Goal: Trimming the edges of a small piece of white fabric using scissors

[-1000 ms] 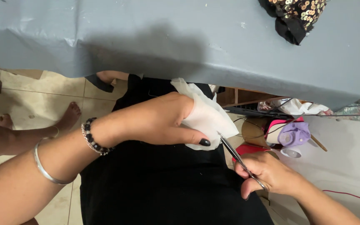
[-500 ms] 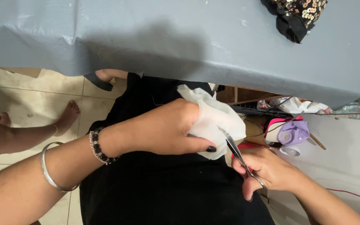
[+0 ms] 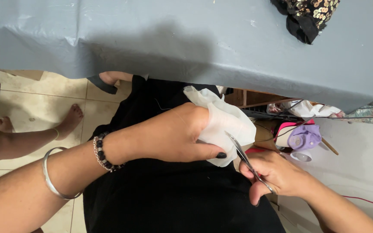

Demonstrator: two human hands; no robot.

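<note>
White cloth (image 3: 225, 125): bunched in your left hand (image 3: 169, 136), thumb pinching it.
Scissors (image 3: 247, 162): gripped in your right hand (image 3: 277, 174), tips touching the cloth.

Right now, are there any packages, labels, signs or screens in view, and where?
None that I can make out. The nearest thing to one is a small lilac container with a pink part, standing in the clutter under the grey table, right of the white cloth; no label shows on it.
</note>
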